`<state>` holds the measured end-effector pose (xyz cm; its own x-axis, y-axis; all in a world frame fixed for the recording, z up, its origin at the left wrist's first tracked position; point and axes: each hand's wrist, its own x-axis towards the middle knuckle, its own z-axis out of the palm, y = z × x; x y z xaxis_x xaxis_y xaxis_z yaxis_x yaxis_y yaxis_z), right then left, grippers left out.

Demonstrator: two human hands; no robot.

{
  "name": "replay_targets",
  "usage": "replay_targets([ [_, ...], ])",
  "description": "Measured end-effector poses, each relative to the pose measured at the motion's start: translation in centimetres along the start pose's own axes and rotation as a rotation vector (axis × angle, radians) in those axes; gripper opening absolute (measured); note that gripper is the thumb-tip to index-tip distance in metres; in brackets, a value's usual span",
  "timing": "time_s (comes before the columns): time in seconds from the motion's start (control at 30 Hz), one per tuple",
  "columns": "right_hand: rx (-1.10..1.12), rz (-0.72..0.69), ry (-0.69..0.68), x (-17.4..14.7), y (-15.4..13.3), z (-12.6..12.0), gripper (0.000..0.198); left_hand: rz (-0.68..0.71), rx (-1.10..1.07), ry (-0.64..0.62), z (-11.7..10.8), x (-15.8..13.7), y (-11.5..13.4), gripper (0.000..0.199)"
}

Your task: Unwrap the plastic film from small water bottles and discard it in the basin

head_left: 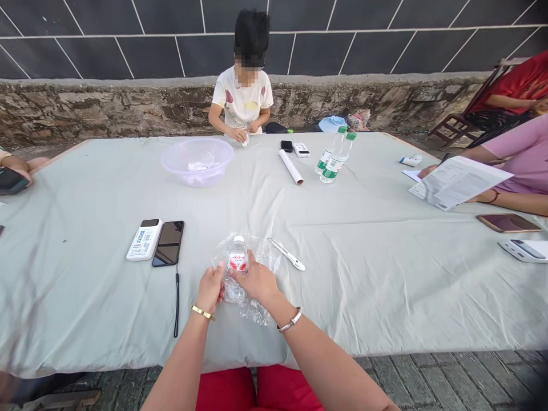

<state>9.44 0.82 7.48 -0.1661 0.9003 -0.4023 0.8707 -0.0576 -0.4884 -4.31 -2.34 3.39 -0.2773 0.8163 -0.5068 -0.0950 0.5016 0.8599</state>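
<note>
A small clear water bottle (pixel 234 292) with a white cap and a red-and-white label is in front of me, on a crinkled sheet of clear plastic film (pixel 259 313). My right hand (pixel 260 281) grips the bottle from the right, its thumb across the label and its index finger along the side. On the left, my left hand (pixel 209 288) is closed with curled fingers at the film's edge, pinching it beside the bottle. Whether the bottle stands or lies is hard to tell. Just right of the film lies a white utility knife (pixel 286 254).
Left of my hands lie a white power bank (pixel 144 240) and a black phone (pixel 168 244) with a strap. Farther back are a purple basin (pixel 197 151), a white roll (pixel 291 166) and two green-capped bottles (pixel 335 162). Other people sit around the table, one holding papers (pixel 460 181).
</note>
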Motion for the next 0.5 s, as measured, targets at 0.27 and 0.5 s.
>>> replay_targets([
  [0.27,0.060,-0.029,0.002,-0.1,-0.2,0.1,0.078,-0.066,-0.010,-0.204,-2.1,-1.2,0.3,0.035],
  [0.5,0.076,-0.033,-0.022,0.4,-0.5,-0.2,0.073,-0.193,-0.176,-0.303,-2.6,-1.5,0.3,0.030],
])
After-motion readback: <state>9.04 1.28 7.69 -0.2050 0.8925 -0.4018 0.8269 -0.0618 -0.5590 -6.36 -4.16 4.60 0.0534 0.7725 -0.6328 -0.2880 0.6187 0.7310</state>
